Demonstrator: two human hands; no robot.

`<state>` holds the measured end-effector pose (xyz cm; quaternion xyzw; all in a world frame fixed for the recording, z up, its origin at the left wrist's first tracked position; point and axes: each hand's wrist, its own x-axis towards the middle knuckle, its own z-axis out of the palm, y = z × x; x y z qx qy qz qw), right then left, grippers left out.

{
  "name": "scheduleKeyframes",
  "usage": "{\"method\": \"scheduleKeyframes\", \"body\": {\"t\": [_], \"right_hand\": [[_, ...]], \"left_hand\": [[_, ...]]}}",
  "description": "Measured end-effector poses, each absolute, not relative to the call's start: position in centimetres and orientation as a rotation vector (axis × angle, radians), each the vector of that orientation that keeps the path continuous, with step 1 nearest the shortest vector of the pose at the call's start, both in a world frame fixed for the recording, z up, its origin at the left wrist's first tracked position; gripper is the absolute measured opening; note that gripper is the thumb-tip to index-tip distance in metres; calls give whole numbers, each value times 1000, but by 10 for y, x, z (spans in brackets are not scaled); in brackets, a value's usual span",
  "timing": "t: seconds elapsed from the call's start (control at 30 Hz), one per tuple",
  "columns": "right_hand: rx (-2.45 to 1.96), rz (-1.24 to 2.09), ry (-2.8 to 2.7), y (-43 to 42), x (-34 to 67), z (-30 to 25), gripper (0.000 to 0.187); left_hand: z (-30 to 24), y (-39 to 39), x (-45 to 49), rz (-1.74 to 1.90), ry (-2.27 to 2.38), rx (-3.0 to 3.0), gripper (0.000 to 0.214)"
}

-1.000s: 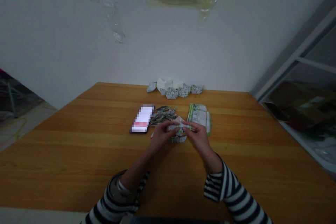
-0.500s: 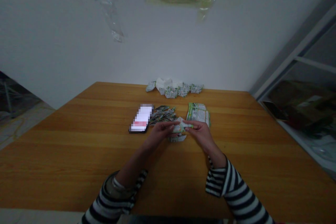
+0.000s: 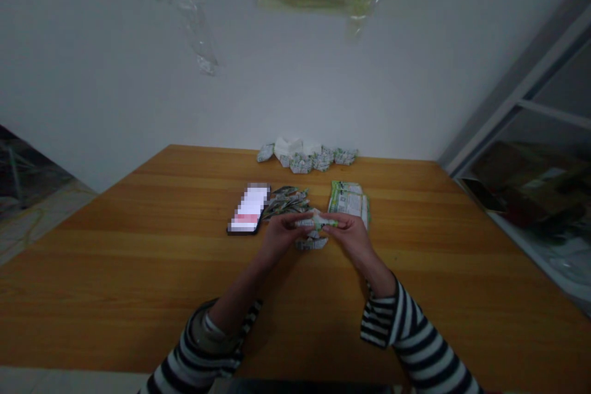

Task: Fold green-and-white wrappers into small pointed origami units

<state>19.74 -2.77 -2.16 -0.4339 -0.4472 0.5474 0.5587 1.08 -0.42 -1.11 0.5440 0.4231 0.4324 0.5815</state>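
My left hand (image 3: pixel 281 235) and my right hand (image 3: pixel 347 235) meet over the middle of the wooden table (image 3: pixel 138 271), each pinching one end of a small folded piece of green-and-white printed paper (image 3: pixel 317 221). More of the folded paper (image 3: pixel 311 243) shows just beneath the hands. Both sleeves are striped black and white.
A phone (image 3: pixel 249 209) lies left of the hands, with a heap of folded paper strips (image 3: pixel 286 202) beside it. A flat stack of green printed sheets (image 3: pixel 349 200) lies right of them. A row of folded paper pieces (image 3: pixel 307 157) sits at the far edge by the wall. A metal frame (image 3: pixel 517 104) stands at right.
The hands have stayed together on the paper piece, shifting only slightly; the fingers worked the fold a little.
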Motion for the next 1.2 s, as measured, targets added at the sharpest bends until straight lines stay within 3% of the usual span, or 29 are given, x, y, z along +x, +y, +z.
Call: {"method": "scheduleKeyframes", "body": {"t": [0.27,0.43,0.63,0.77,0.9,1.2], "right_hand": [[-1084,1168,-1122,-28,193,-27,35],[-1294,707,-1442,-35,191,-24,18],[-1276,278,-1582,-38,194,-17,12],[-1233,340,-1720,-40,192,-15,18],[-1283,459,-1705,-44,189,-14,20],[-1213,849,-1234,-38,184,-16,18]], "left_hand": [[-14,-4,11,1129,1123,1591,29],[-12,-7,9,1335,1170,1896,15],[-11,-7,10,1179,1118,2157,14],[-10,-12,12,1031,1127,2263,18],[-12,-16,14,1104,1255,2150,13],[-10,-10,18,1023,989,1641,24]]}}
